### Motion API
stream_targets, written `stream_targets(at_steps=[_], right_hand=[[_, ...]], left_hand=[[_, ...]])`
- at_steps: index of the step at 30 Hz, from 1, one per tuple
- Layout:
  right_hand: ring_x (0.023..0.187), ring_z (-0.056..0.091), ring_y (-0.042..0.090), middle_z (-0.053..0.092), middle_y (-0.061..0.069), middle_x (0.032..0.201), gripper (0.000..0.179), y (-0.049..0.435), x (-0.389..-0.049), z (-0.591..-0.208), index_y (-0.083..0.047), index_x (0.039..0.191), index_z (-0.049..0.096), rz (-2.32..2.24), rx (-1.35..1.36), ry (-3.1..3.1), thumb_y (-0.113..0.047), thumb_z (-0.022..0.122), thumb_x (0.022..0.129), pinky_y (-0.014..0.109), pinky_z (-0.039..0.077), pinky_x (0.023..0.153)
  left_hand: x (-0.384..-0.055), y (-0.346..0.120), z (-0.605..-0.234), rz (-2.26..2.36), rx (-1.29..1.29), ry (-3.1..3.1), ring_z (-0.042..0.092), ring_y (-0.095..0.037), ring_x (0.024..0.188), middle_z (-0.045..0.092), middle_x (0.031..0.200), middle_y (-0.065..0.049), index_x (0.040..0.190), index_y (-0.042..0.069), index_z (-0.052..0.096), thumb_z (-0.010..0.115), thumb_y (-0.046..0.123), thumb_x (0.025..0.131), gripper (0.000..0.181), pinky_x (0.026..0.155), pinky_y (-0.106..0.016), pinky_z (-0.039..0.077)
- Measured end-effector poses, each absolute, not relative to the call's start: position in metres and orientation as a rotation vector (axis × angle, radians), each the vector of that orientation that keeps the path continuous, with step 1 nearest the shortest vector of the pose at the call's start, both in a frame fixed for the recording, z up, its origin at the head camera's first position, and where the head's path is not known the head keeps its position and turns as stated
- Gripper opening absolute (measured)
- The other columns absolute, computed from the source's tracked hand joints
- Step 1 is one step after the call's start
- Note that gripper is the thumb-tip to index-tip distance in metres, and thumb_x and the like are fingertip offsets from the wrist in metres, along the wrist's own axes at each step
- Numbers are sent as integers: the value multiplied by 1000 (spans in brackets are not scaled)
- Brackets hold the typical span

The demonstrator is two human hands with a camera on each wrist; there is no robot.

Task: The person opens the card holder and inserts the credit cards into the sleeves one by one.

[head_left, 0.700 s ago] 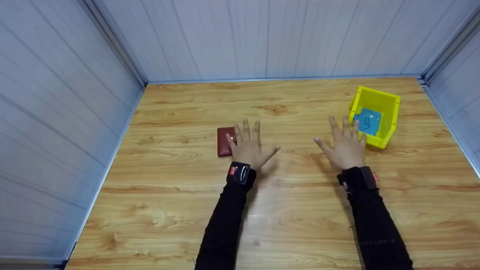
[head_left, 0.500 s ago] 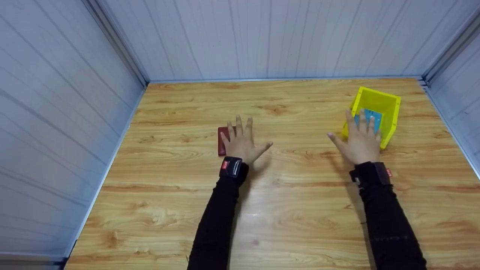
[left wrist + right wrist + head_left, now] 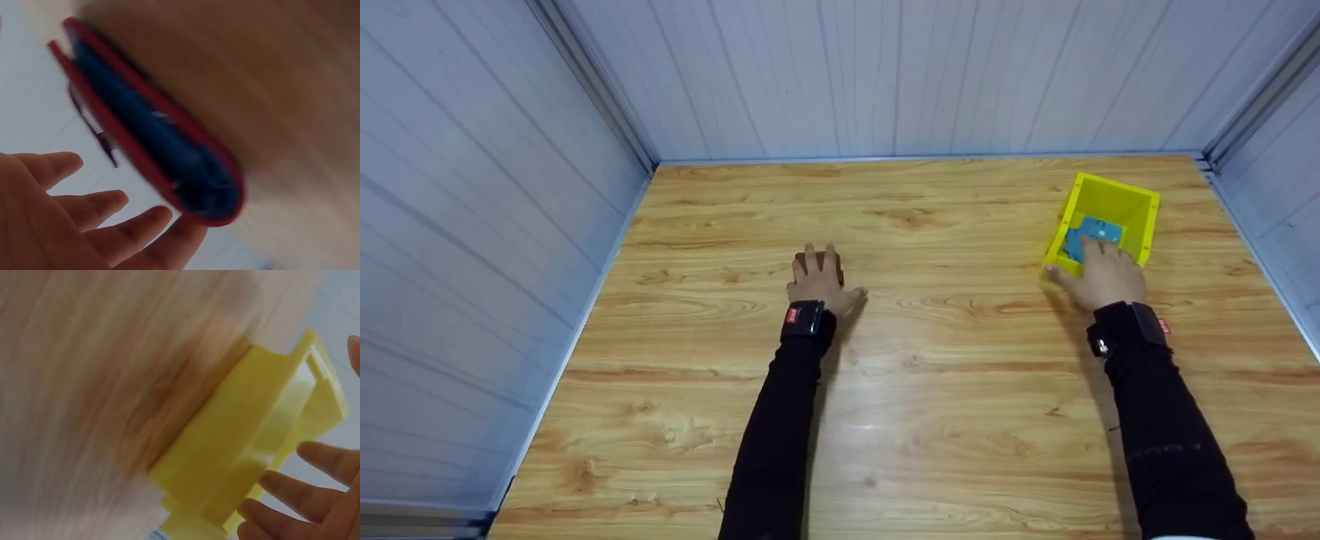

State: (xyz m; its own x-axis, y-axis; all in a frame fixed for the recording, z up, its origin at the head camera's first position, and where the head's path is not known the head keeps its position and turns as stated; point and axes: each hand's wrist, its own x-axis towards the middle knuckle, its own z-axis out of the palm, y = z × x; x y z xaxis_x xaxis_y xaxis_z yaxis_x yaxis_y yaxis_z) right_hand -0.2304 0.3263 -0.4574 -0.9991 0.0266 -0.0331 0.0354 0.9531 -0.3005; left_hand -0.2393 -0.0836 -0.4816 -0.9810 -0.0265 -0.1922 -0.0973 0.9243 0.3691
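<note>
My left hand (image 3: 819, 286) is over a dark red wallet (image 3: 132, 126), with its fingers spread and mostly covering it in the head view. Seen from the left wrist, the wallet lies on its side on the wood surface, its edge showing a dark blue inside and a flap on its upper cover. The fingers are beside its rounded end; whether they touch it I cannot tell. At the right, my right hand (image 3: 1112, 281) reaches over the near rim of a yellow plastic bin (image 3: 1116, 199), fingers loosely extended. A blue card-like piece with dark lettering (image 3: 1101, 227) lies inside, partly behind the fingers.
Both things are on a wood-grain tabletop (image 3: 915, 420). Pale panel walls stand at the back (image 3: 855, 82), the left (image 3: 472, 247) and the right. The bin is near the right back corner.
My left hand has moved left and come down over the wallet. The right hand has shifted right, with its fingers bending down over the bin's near rim.
</note>
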Motion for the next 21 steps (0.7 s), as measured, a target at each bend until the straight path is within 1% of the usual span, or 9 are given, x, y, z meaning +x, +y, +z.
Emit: stream_targets(at_steps=[3,6,9,11,17,21], right_hand=[[124,39,59,36,41,141,87,328,-232,-461,6,147,33,-449,23,3016,-61,49,94,69,34,100],[121,44,58,43,39,139,78,330,-234,-463,6,145,38,-424,-11,2976,-55,48,97,67,38,97],[121,47,55,47,36,137,71,332,-236,-463,5,144,40,-413,-31,2952,-49,48,100,66,39,97],[122,46,55,47,35,138,69,333,-237,-464,6,144,40,-418,-41,2946,-47,48,100,66,38,99],[122,47,54,49,34,137,64,332,-238,-464,6,142,43,-429,-73,2967,-43,50,101,65,39,99],[121,48,53,50,34,136,61,332,-237,-465,5,141,44,-434,-69,2969,-40,50,101,65,39,99]], left_hand=[[-241,-87,-484,548,-107,2899,13,-43,149,3,165,-15,158,22,16,59,48,92,83,109,-60,36],[-241,-89,-480,532,-122,2888,22,-45,145,7,165,-17,158,21,21,56,39,96,74,106,-57,40],[-241,-91,-477,511,-132,2858,30,-47,140,8,164,-19,157,20,22,56,36,97,71,107,-55,40],[-241,-91,-476,511,-133,2851,33,-48,138,8,164,-20,157,19,23,56,36,97,71,107,-56,39],[-239,-90,-472,524,-140,2847,32,-49,137,10,163,-21,156,16,27,58,34,95,71,107,-57,38],[-236,-86,-471,486,-117,2870,36,-48,135,15,162,-23,155,15,30,61,35,93,72,106,-56,40]])
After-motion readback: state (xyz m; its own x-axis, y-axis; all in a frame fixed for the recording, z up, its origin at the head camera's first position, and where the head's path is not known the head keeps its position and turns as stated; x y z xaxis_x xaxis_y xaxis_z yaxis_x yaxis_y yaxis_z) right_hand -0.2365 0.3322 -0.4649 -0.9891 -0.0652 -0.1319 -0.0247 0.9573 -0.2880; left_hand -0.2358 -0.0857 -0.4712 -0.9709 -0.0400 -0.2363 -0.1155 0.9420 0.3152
